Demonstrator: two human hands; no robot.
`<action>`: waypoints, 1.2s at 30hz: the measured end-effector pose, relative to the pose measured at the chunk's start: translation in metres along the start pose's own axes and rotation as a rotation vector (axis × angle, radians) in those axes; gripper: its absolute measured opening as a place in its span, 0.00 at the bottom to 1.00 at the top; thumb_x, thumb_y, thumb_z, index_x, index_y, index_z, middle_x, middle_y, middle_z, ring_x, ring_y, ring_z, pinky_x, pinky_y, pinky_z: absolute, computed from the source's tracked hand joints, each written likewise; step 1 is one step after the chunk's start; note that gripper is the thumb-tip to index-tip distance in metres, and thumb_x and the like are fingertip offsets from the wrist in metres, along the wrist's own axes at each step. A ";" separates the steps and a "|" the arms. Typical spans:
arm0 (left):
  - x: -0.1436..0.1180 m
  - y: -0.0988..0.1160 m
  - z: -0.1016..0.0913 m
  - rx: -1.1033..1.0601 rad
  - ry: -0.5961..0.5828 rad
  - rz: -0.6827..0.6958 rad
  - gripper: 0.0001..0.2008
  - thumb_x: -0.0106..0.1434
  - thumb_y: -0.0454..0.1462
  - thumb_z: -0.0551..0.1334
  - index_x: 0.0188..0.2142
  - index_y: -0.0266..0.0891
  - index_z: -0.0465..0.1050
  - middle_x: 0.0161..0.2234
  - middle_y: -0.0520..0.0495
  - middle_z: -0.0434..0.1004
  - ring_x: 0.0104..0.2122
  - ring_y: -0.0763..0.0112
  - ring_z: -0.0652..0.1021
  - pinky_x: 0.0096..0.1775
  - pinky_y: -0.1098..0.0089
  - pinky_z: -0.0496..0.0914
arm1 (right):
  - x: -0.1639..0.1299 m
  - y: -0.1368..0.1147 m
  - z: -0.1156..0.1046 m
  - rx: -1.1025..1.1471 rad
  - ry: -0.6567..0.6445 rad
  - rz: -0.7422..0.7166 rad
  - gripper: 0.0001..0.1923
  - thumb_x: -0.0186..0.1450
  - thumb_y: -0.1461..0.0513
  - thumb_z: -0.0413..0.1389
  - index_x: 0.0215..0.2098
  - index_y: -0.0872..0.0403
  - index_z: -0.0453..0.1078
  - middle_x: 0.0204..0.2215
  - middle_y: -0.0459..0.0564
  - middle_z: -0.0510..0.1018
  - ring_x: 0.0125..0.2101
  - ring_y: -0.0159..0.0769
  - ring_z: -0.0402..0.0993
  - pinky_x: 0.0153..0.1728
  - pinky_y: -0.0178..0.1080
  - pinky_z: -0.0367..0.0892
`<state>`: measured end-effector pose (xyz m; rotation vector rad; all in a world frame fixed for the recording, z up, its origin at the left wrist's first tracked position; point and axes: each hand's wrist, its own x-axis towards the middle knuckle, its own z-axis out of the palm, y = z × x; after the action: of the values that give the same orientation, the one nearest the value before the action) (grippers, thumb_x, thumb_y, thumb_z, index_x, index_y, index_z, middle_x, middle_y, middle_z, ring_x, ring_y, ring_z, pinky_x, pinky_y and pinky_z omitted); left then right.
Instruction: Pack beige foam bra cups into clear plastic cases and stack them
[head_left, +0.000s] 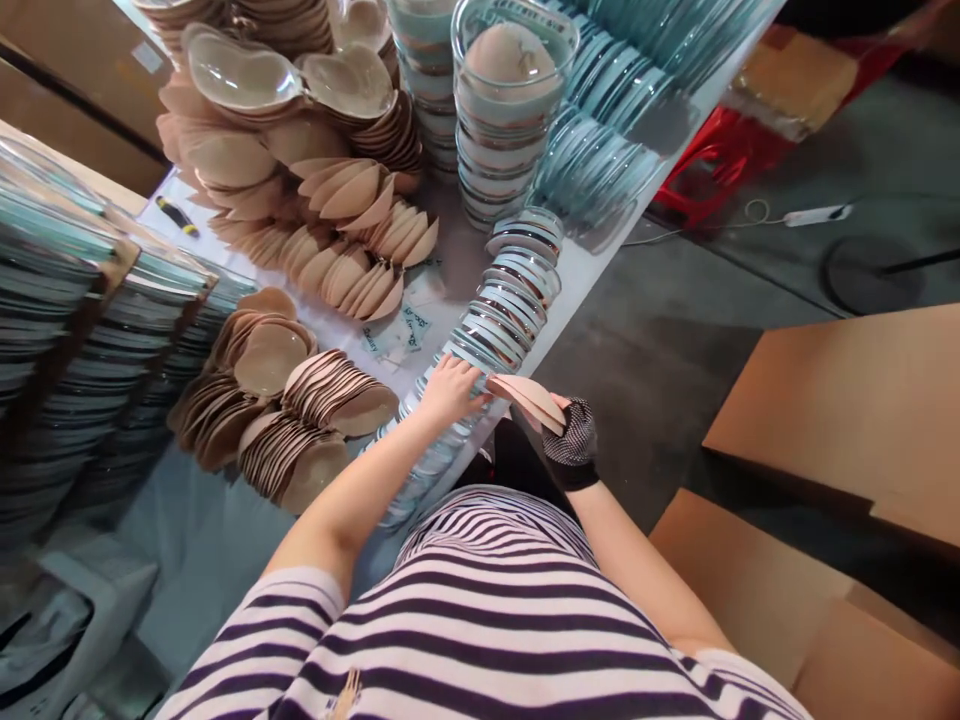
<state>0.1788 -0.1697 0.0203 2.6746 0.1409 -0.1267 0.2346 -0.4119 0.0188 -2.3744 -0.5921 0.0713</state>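
My right hand (pixel 570 440), in a dark mesh glove, grips a small stack of beige silicone pads (pixel 529 397) just off the table edge. My bare left hand (pixel 448 392) touches the near end of those pads and rests over a row of clear plastic lids (pixel 504 300) lying along the table edge. Piles of the same beige pads (pixel 300 420) sit on the white table (pixel 210 530) to the left of my left arm.
More beige pads (pixel 337 210) heap at the back. A stack of clear round containers (pixel 510 110) stands behind, with teal-tinted lids (pixel 600 150) fanned right. Stacked clear trays (pixel 67 330) fill the left. Cardboard boxes (pixel 847 410) sit on the floor right.
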 end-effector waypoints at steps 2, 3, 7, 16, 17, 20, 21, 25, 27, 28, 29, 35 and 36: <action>0.004 -0.002 0.002 0.015 -0.014 0.005 0.07 0.60 0.43 0.68 0.32 0.42 0.78 0.33 0.42 0.77 0.42 0.52 0.75 0.56 0.52 0.65 | -0.009 -0.008 0.005 -0.065 -0.091 0.004 0.22 0.65 0.56 0.52 0.53 0.58 0.74 0.42 0.61 0.78 0.42 0.49 0.76 0.46 0.49 0.74; 0.006 -0.003 0.003 0.013 -0.020 0.005 0.06 0.60 0.41 0.68 0.30 0.42 0.77 0.32 0.42 0.77 0.41 0.54 0.75 0.54 0.54 0.66 | -0.013 -0.012 0.006 -0.098 -0.148 -0.005 0.23 0.64 0.59 0.52 0.55 0.57 0.73 0.43 0.60 0.78 0.42 0.49 0.76 0.46 0.48 0.73; 0.007 -0.004 0.004 0.025 -0.013 -0.013 0.06 0.62 0.39 0.66 0.30 0.40 0.77 0.34 0.39 0.76 0.40 0.55 0.74 0.46 0.59 0.68 | -0.020 -0.018 0.006 -0.150 -0.205 -0.025 0.27 0.62 0.62 0.51 0.59 0.56 0.72 0.43 0.60 0.77 0.43 0.50 0.75 0.45 0.47 0.73; 0.009 0.000 0.009 -0.024 0.034 -0.081 0.06 0.62 0.32 0.63 0.28 0.41 0.76 0.32 0.41 0.74 0.39 0.55 0.74 0.45 0.58 0.68 | -0.016 -0.021 0.002 -0.206 -0.160 -0.027 0.26 0.65 0.59 0.52 0.59 0.57 0.73 0.45 0.62 0.76 0.46 0.51 0.74 0.48 0.47 0.72; 0.008 0.000 0.009 -0.032 0.050 -0.082 0.06 0.61 0.30 0.63 0.29 0.41 0.76 0.33 0.41 0.74 0.40 0.56 0.74 0.46 0.59 0.68 | -0.021 -0.023 0.005 -0.201 -0.191 -0.044 0.25 0.65 0.60 0.51 0.59 0.57 0.73 0.44 0.61 0.76 0.45 0.50 0.74 0.46 0.46 0.72; 0.004 0.000 0.009 -0.064 0.094 -0.096 0.08 0.59 0.27 0.61 0.31 0.41 0.76 0.38 0.40 0.73 0.44 0.55 0.73 0.48 0.60 0.70 | -0.034 -0.025 0.012 -0.180 -0.247 -0.039 0.25 0.64 0.62 0.50 0.58 0.55 0.73 0.43 0.58 0.77 0.43 0.48 0.75 0.43 0.44 0.73; 0.003 0.000 0.009 -0.083 0.100 -0.101 0.07 0.59 0.28 0.62 0.32 0.41 0.77 0.39 0.40 0.73 0.45 0.55 0.72 0.48 0.60 0.70 | -0.035 -0.025 0.013 -0.178 -0.259 -0.024 0.25 0.64 0.62 0.49 0.58 0.55 0.73 0.43 0.58 0.77 0.43 0.48 0.75 0.43 0.44 0.73; -0.002 0.002 0.010 -0.192 0.114 -0.127 0.06 0.58 0.35 0.68 0.36 0.43 0.78 0.42 0.42 0.71 0.49 0.54 0.72 0.51 0.58 0.71 | -0.012 -0.024 0.008 -0.238 -0.295 0.045 0.26 0.67 0.58 0.51 0.60 0.58 0.71 0.46 0.61 0.77 0.42 0.48 0.75 0.43 0.44 0.71; -0.003 0.003 0.009 -0.244 0.145 -0.208 0.16 0.58 0.38 0.69 0.46 0.41 0.76 0.49 0.39 0.70 0.52 0.55 0.73 0.51 0.59 0.72 | 0.006 -0.029 0.000 -0.290 -0.335 0.047 0.27 0.68 0.55 0.51 0.60 0.59 0.70 0.46 0.62 0.77 0.42 0.48 0.75 0.43 0.42 0.70; -0.003 0.005 0.009 -0.256 0.156 -0.249 0.23 0.57 0.38 0.70 0.53 0.40 0.73 0.54 0.36 0.68 0.55 0.54 0.72 0.52 0.59 0.72 | 0.013 -0.034 -0.004 -0.312 -0.359 0.039 0.27 0.68 0.55 0.52 0.60 0.59 0.69 0.46 0.62 0.77 0.42 0.48 0.75 0.43 0.41 0.69; -0.003 0.006 0.008 -0.251 0.158 -0.283 0.31 0.56 0.39 0.70 0.59 0.38 0.69 0.59 0.33 0.65 0.59 0.52 0.70 0.54 0.57 0.71 | 0.019 -0.039 -0.009 -0.331 -0.387 0.027 0.26 0.68 0.55 0.52 0.60 0.59 0.69 0.46 0.62 0.77 0.42 0.47 0.75 0.43 0.41 0.69; 0.003 0.007 0.006 -0.172 -0.056 -0.358 0.52 0.53 0.40 0.72 0.72 0.38 0.49 0.73 0.28 0.46 0.70 0.34 0.52 0.64 0.37 0.55 | 0.019 -0.070 -0.012 -0.438 -0.580 0.001 0.25 0.68 0.60 0.54 0.62 0.57 0.67 0.51 0.63 0.75 0.44 0.46 0.76 0.42 0.40 0.68; 0.003 0.006 0.006 -0.199 -0.068 -0.346 0.53 0.53 0.40 0.72 0.72 0.37 0.47 0.73 0.27 0.44 0.70 0.35 0.53 0.64 0.38 0.56 | 0.019 -0.073 -0.007 -0.458 -0.605 -0.005 0.24 0.68 0.61 0.54 0.62 0.57 0.66 0.51 0.63 0.75 0.45 0.47 0.76 0.42 0.40 0.68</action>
<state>0.1824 -0.1771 0.0170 2.4224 0.5640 -0.2952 0.2239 -0.3593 0.0728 -2.7940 -0.9775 0.7427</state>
